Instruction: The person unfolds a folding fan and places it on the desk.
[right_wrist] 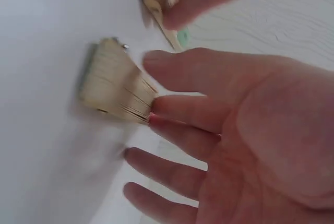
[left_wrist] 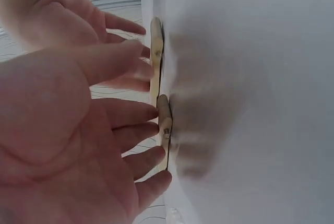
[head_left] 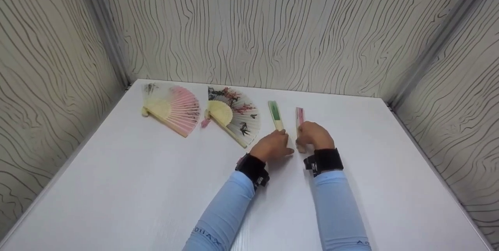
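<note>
Two folded hand fans lie on the white table in the head view, a green one [head_left: 274,112] and, to its right, a pink one [head_left: 299,115]. My left hand [head_left: 273,145] rests at the near end of the green fan. In the left wrist view its extended fingertips touch the side of that fan's pale handle [left_wrist: 166,125]. My right hand [head_left: 316,136] is over the lower part of the pink fan. The right wrist view has its fairly straight fingers touching the pale ribs [right_wrist: 117,80], the thumb alongside.
Left of the hands, a spread fan with blossom and bamboo pictures [head_left: 243,114] lies on the white table [head_left: 148,188]. Farther left is a spread pink-and-white fan [head_left: 183,106]. Wood-grain panels [head_left: 249,29] stand behind the table and at both sides.
</note>
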Tool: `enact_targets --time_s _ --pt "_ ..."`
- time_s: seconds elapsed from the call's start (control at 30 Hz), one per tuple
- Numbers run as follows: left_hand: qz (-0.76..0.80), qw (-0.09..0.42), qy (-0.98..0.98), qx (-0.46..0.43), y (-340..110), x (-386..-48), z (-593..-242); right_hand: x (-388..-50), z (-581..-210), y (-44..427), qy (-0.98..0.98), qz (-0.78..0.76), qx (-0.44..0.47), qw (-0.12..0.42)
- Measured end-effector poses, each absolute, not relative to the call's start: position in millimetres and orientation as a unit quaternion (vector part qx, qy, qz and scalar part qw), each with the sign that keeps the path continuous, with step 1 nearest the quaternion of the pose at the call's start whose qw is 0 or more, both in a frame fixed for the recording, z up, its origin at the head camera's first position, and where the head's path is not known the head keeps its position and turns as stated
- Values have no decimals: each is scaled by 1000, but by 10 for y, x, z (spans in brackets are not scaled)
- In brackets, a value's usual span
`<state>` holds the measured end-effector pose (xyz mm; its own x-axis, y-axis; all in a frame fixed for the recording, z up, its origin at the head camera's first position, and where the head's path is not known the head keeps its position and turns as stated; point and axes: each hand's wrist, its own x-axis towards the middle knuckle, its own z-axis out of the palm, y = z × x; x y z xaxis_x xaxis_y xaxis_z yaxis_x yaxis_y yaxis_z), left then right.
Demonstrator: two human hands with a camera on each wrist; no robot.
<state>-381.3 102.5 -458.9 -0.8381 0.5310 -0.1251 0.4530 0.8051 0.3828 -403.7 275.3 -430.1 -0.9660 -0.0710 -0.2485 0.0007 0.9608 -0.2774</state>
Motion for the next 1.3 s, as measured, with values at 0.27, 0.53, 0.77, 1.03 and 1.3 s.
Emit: enact_targets --time_s 0.27,0.53,0.77,1.03,1.3 --pt "169 172 931 275 997 -3857 -4535 -3904 -4215 3169 979 -159 79 102" --pt "163 190 916 314 1018 -3786 -4536 -3631 -4411 4065 945 -244 218 11" --pt "190 207 907 314 1015 -3757 -4551 -3444 -4406 4505 924 -277 265 11" --pt "273 69 916 287 969 -3844 -4497 -3629 -3919 3979 952 -279 120 -25" --pt "270 -15 934 232 966 -3873 -4483 -3880 -3921 3033 977 -211 -12 -9"
